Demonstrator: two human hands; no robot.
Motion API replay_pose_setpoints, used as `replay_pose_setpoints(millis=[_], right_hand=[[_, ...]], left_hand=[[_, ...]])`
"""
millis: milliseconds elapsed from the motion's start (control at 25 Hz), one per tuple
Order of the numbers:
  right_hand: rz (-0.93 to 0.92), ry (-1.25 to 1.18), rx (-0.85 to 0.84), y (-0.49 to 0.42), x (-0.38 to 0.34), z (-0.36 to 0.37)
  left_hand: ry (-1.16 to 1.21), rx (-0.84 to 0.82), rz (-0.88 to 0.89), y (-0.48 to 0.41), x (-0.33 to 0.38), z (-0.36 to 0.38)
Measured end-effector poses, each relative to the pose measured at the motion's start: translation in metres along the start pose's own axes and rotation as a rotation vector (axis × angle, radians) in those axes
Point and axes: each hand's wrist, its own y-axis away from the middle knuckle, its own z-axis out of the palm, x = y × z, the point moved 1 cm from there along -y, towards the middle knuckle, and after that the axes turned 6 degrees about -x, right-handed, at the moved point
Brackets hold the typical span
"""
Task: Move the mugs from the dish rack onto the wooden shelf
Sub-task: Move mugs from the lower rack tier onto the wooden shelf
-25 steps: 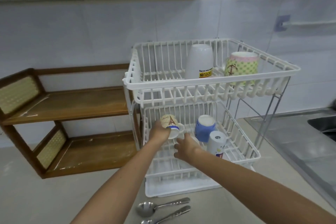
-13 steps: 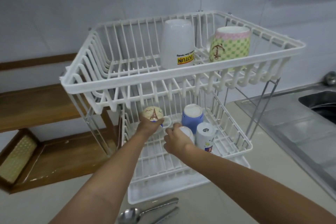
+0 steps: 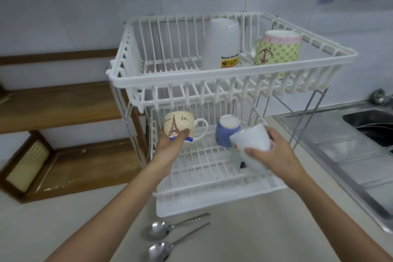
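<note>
Hands gripped two mugs at the rack's (image 3: 214, 83) lower tier: left hand (image 3: 170, 147) held the Eiffel mug (image 3: 178, 125), right hand (image 3: 274, 155) the tilted white mug (image 3: 251, 138), shelf (image 3: 63, 106) beside.

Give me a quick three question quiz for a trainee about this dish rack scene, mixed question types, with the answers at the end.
1. True or false: both hands hold a mug.
2. How many mugs stand on the rack's upper tier?
3. Which mug stays untouched on the lower tier? A blue, B green checked, C black.

Key
1. True: the left hand grips the Eiffel Tower mug, the right hand a white mug.
2. Two: the tall white mug and the checked mug in the dish rack.
3. A, the blue mug.
</note>
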Motion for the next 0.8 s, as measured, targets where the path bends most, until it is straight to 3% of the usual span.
replay_pose_setpoints(millis=[120,280,360,480,600,800], right_hand=[[0.101,-0.439,-0.084,0.009,0.009,0.002],[0.24,-0.966,-0.442,0.034,-0.008,0.038],[0.308,-1.113,-0.588,0.05,-0.015,0.063],[0.232,-1.098,-0.797,0.074,-0.035,0.103],[0.059,-0.933,-0.933,0.088,-0.077,0.148],[-0.28,-0.687,-0.739,0.075,-0.172,0.222]], left_hand=[[0.234,-0.155,-0.001,0.067,-0.012,-0.014],[0.52,-0.268,-0.133,0.147,-0.049,-0.057],[0.696,-0.266,-0.159,0.181,-0.066,-0.091],[0.834,-0.134,-0.083,0.211,-0.068,-0.15],[0.828,0.042,0.058,0.217,-0.047,-0.205],[0.53,0.318,0.37,0.179,0.034,-0.268]])
